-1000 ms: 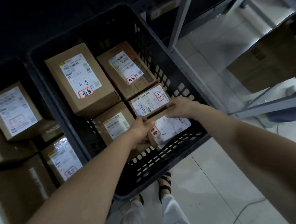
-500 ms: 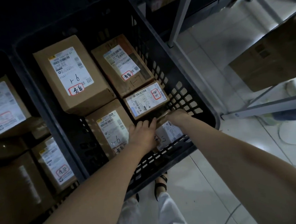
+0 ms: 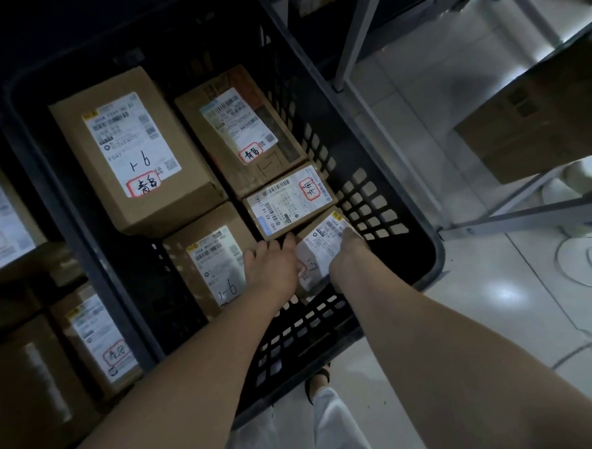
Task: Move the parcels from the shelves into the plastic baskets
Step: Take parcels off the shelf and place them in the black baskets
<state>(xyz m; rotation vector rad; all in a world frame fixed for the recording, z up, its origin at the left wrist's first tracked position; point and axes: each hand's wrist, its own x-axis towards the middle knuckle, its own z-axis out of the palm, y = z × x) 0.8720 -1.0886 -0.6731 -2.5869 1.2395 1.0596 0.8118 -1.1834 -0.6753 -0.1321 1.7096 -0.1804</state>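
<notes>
My left hand (image 3: pixel 272 265) reaches down into the black basket (image 3: pixel 427 269) with the arm nearly straight. Its fingers lie fairly flat, the tips pressed against the left edge of the small parcel (image 3: pixel 318 257). My right hand (image 3: pixel 347 256) comes in from the other side, fingers folded over the parcel's right edge with their tips hidden, so the grip squeezes the box between both hands. Far left of the grip, past the basket's wall, sit more labelled parcels (image 3: pixel 101 337) in shadow. Inside the basket, a large box (image 3: pixel 129 150) stands up and left of the grip, and a medium box (image 3: pixel 207 260) touches my left wrist. A flat box (image 3: pixel 238 124) lies farther off, and a little box (image 3: pixel 288 200) with a red-circled mark sits just beyond my fingertips. Right of the grip are pale glossy floor tiles (image 3: pixel 481 317) with a loose cable (image 3: pixel 574 261), a grey metal shelf frame (image 3: pixel 527 217) and a brown carton (image 3: pixel 529 126). Below my arms I see white trousers (image 3: pixel 332 428). The small parcel rests low in the basket's near right corner. It is brown cardboard with a white barcode label covering most of its top and some handwriting near my palms.
</notes>
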